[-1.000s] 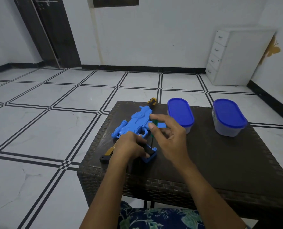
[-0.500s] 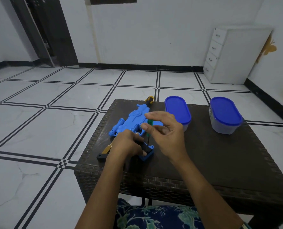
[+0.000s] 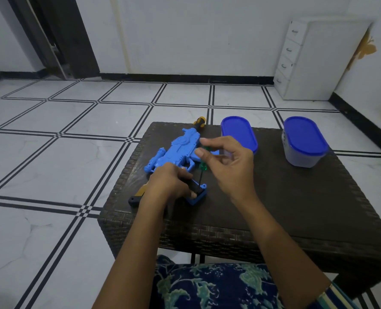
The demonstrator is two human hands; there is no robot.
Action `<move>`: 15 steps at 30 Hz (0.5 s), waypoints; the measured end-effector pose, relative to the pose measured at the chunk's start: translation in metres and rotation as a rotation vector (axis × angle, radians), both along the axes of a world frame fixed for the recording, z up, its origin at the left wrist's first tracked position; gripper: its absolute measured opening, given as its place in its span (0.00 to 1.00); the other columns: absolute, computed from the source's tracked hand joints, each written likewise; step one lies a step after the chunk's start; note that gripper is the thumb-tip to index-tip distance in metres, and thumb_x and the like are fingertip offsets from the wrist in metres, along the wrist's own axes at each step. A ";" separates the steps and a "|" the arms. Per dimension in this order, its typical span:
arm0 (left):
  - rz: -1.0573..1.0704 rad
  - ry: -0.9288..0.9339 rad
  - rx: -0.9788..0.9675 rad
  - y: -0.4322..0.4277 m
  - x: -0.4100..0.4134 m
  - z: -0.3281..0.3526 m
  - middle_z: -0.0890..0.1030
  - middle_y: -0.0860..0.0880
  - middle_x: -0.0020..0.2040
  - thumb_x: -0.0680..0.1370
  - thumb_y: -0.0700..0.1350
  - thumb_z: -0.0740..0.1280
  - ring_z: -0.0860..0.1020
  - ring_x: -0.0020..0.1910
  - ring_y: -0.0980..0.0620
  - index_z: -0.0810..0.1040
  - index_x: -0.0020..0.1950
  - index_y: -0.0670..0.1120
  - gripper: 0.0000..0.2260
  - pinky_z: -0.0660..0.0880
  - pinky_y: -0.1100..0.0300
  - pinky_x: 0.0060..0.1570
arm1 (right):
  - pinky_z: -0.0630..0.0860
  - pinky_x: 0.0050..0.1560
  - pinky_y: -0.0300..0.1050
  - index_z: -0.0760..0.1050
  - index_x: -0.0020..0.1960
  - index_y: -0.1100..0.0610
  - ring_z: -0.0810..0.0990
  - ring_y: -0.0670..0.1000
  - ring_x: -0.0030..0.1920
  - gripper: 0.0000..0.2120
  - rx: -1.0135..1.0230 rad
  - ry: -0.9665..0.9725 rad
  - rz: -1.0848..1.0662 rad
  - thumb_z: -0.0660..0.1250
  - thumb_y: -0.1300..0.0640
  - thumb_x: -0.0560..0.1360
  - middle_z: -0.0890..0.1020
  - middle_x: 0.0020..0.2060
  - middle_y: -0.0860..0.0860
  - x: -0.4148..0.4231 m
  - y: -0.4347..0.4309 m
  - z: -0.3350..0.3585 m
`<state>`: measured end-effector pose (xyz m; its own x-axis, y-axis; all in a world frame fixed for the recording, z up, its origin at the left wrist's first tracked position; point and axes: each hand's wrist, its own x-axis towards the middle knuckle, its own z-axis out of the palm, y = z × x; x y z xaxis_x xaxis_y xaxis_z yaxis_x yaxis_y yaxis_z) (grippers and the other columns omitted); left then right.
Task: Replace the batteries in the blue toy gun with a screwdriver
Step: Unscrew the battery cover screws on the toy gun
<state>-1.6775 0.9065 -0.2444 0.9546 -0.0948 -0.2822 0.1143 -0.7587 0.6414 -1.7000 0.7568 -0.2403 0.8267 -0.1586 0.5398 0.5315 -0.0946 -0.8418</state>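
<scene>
1. White-tiled floor point(image 3: 51, 152) with black grid lines, white walls. A dark door point(image 3: 60, 36) stands at 11 o'clock of the view and a white drawer unit point(image 3: 314, 59) at 1 o'clock.
2. Work surface is a dark woven table point(image 3: 296, 208); its near right corner is cut off by the frame edge.
3. The blue toy gun point(image 3: 180, 150) lies flat on the table's 10 o'clock part. Its yellow-and-black muzzle tip point(image 3: 199, 121) points to 12 o'clock, and its gold-and-black stock point(image 3: 140, 194) is at the table's left edge, 8 o'clock. The gun's rear middle is hidden under a hand.
4. The left hand point(image 3: 169, 184) has its fingers curled over the gun's grip and holds it down. The fingertips lie on a dark part at the grip's end; what that part is cannot be made out.
5. The right hand point(image 3: 227, 166) pinches the screwdriver point(image 3: 204, 167) by its green handle, between thumb and fingers. Much of the handle is hidden behind the fingers. A thin dark shaft runs down toward 6 o'clock to the blue grip base point(image 3: 198, 197). Whether the tip sits in a screw is too small to tell.
6. The near container point(image 3: 238, 132) has a blue lid and sits just beyond the right hand, which hides its lower edge. The far container point(image 3: 303, 141), also blue-lidded, is at the table's 2 o'clock, well apart from the gun. The contents of both are hidden.
7. Patterned blue-green fabric point(image 3: 207, 286) at 6 o'clock is cut off by the bottom edge.
</scene>
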 end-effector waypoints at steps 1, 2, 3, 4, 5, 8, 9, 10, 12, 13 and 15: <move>0.001 -0.005 0.005 0.000 0.000 0.000 0.74 0.56 0.68 0.63 0.43 0.80 0.70 0.68 0.54 0.79 0.63 0.53 0.28 0.67 0.56 0.68 | 0.81 0.42 0.42 0.83 0.50 0.56 0.83 0.50 0.46 0.09 0.004 0.014 -0.009 0.75 0.64 0.71 0.84 0.46 0.55 0.000 -0.001 0.001; 0.003 -0.008 0.007 0.000 0.000 -0.001 0.74 0.56 0.68 0.63 0.43 0.80 0.70 0.68 0.54 0.79 0.62 0.53 0.28 0.66 0.55 0.68 | 0.81 0.42 0.40 0.83 0.50 0.57 0.84 0.49 0.44 0.09 -0.005 0.025 -0.011 0.74 0.65 0.71 0.84 0.46 0.55 0.001 -0.002 0.002; 0.006 -0.010 0.006 0.000 0.000 -0.001 0.74 0.56 0.68 0.63 0.43 0.80 0.70 0.68 0.54 0.79 0.62 0.53 0.28 0.66 0.55 0.68 | 0.81 0.43 0.40 0.83 0.51 0.58 0.84 0.48 0.45 0.09 -0.020 0.035 -0.005 0.74 0.65 0.72 0.85 0.46 0.54 0.002 -0.003 0.003; 0.009 -0.013 0.007 -0.001 0.000 -0.001 0.75 0.56 0.67 0.63 0.43 0.80 0.70 0.68 0.54 0.80 0.62 0.53 0.28 0.67 0.55 0.68 | 0.81 0.45 0.40 0.82 0.52 0.59 0.84 0.49 0.46 0.09 -0.034 0.042 0.006 0.72 0.66 0.73 0.85 0.46 0.54 0.002 -0.004 0.002; 0.011 -0.013 0.009 -0.001 0.000 0.000 0.75 0.55 0.68 0.63 0.43 0.80 0.70 0.68 0.54 0.80 0.62 0.53 0.28 0.67 0.54 0.68 | 0.82 0.47 0.41 0.82 0.54 0.59 0.84 0.49 0.48 0.10 -0.038 0.051 0.029 0.71 0.67 0.74 0.85 0.47 0.53 0.002 -0.004 0.002; 0.000 -0.002 0.018 -0.003 0.000 0.002 0.74 0.54 0.69 0.64 0.42 0.80 0.70 0.69 0.53 0.79 0.63 0.52 0.28 0.66 0.54 0.69 | 0.82 0.52 0.46 0.80 0.56 0.53 0.84 0.50 0.52 0.13 -0.035 0.066 0.094 0.67 0.68 0.76 0.85 0.50 0.53 0.000 -0.002 0.001; -0.002 0.001 0.017 -0.003 0.000 0.003 0.73 0.54 0.69 0.65 0.42 0.80 0.69 0.69 0.52 0.79 0.63 0.52 0.27 0.66 0.54 0.68 | 0.82 0.52 0.48 0.79 0.56 0.52 0.84 0.49 0.52 0.14 -0.024 0.073 0.109 0.68 0.67 0.76 0.84 0.51 0.53 -0.001 -0.001 0.000; -0.004 0.002 0.015 -0.003 0.001 0.003 0.73 0.54 0.69 0.65 0.42 0.79 0.69 0.69 0.51 0.79 0.63 0.52 0.27 0.67 0.53 0.68 | 0.83 0.50 0.49 0.80 0.56 0.53 0.84 0.48 0.51 0.13 -0.008 0.082 0.116 0.69 0.67 0.75 0.84 0.52 0.53 -0.002 0.000 -0.001; -0.005 0.010 0.008 -0.002 0.001 0.003 0.73 0.53 0.70 0.65 0.42 0.79 0.69 0.69 0.50 0.79 0.63 0.52 0.27 0.67 0.53 0.67 | 0.83 0.45 0.48 0.81 0.55 0.55 0.84 0.49 0.50 0.12 -0.006 0.059 0.081 0.74 0.63 0.72 0.83 0.52 0.54 -0.004 0.002 0.000; -0.006 0.011 0.008 -0.002 0.001 0.002 0.73 0.53 0.70 0.65 0.42 0.79 0.70 0.69 0.50 0.79 0.63 0.52 0.27 0.67 0.54 0.67 | 0.83 0.44 0.47 0.82 0.53 0.55 0.83 0.49 0.50 0.12 -0.025 0.029 0.035 0.76 0.61 0.71 0.82 0.50 0.53 -0.003 0.003 0.001; -0.007 -0.004 0.018 -0.002 0.002 0.001 0.74 0.54 0.69 0.64 0.43 0.80 0.71 0.68 0.52 0.80 0.62 0.52 0.27 0.67 0.56 0.67 | 0.81 0.42 0.43 0.83 0.50 0.57 0.82 0.47 0.47 0.10 -0.042 -0.001 -0.045 0.77 0.61 0.70 0.81 0.46 0.53 0.000 0.001 0.001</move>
